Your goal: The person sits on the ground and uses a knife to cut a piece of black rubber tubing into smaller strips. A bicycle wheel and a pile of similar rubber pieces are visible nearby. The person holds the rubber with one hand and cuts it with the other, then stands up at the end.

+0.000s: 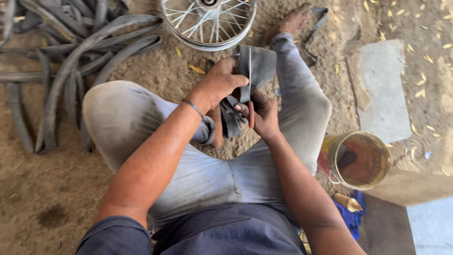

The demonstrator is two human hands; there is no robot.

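I sit on a sandy floor with a black rubber inner tube (pixel 259 63) held over my lap. My left hand (pixel 219 85) grips a folded part of the tube from above. My right hand (pixel 264 113) is closed on a thin blade-like tool (pixel 250 89) with a reddish handle. The blade stands upright against the rubber, between my two hands. More of the tube hangs in folds (pixel 231 120) below my hands.
A spoked wheel rim (pixel 207 21) lies ahead on the sand. A heap of black tubes and tyres (pixel 71 56) fills the left. A rusty tin can (pixel 358 160) stands at my right, with a small bottle (pixel 348 203) on blue cloth. A concrete slab (pixel 382 89) lies further right.
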